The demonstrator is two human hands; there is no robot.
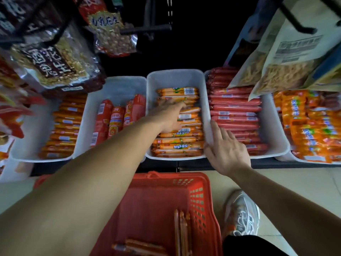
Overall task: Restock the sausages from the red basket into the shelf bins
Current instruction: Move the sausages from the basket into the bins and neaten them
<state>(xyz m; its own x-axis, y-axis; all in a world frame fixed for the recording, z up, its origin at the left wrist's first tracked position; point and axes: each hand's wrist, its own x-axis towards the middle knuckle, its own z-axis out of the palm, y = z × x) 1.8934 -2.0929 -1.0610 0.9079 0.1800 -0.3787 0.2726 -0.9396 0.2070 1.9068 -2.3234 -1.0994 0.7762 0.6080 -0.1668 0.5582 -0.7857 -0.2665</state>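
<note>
At the centre of the head view, the left hand (169, 115) reaches into the middle white bin (175, 73) and lies on the row of orange sausages (177, 145) stacked there. Its fingers are stretched forward and nearly flat, pressing on the packs rather than curled round any; whether a pack sits hidden under the palm cannot be told. Just right of centre, the right hand (227, 150) rests with straight, spread fingers at the front corner of that bin, thumb along the wall that divides it from the neighbouring bin of red sausages (236, 108). It grasps nothing and seems to steady the bin. The step looks like settling packs in the middle bin. Along the lower middle of the frame, the red basket (156, 200) sits on the floor below the shelf, with a few thin sausages (181, 233) left near its bottom edge, so the task is not finished. The next move probably calls for one hand to draw back, dip into the basket and pinch those sticks, then match them to the right bin.
</note>
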